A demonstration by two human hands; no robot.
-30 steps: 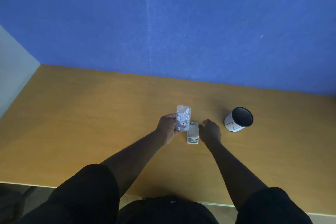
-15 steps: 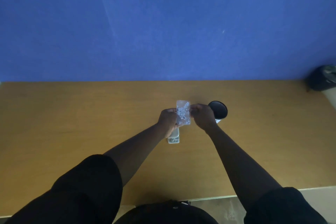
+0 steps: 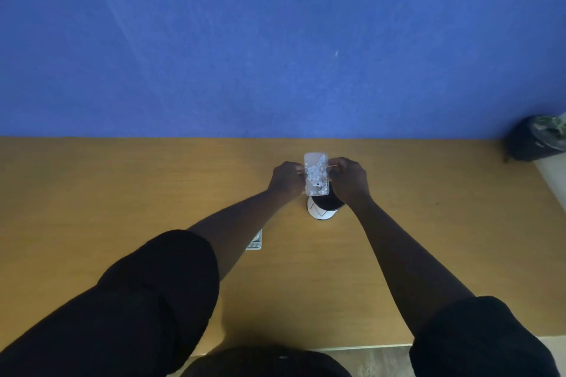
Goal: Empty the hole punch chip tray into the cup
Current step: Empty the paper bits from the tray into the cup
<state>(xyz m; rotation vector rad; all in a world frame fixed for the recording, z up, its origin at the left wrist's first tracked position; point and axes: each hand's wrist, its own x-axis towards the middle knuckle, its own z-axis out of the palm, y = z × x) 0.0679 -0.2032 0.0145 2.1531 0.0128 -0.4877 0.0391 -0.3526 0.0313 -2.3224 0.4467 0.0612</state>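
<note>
Holding the clear rectangular plastic chip tray [image 3: 316, 174] between both hands, we grip it by its long sides: our left hand [image 3: 285, 178] pinches the left edge and our right hand [image 3: 349, 178] pinches the right edge, fingers closed against the plastic. Small white paper chips [image 3: 315, 173] lie heaped inside the tray, thickest through its middle and near end, with one dark speck among them. We have the tray lifted off the wooden counter [image 3: 122, 187], its near end just above the dark opening of the white paper cup [image 3: 321, 210], which stands upright on the counter directly below our hands and bears a thin black line marking on its side. Whether any chips are falling we cannot tell. Off to the left and nearer to us, the silver metal hole punch body [image 3: 255, 242] rests on the counter, mostly hidden behind our left forearm, well apart from the cup. Our black sleeves fill the lower corners, a blue wall [image 3: 275, 40] rises behind the counter, and a dark bag-like object [image 3: 536, 141] sits at the far right edge.
</note>
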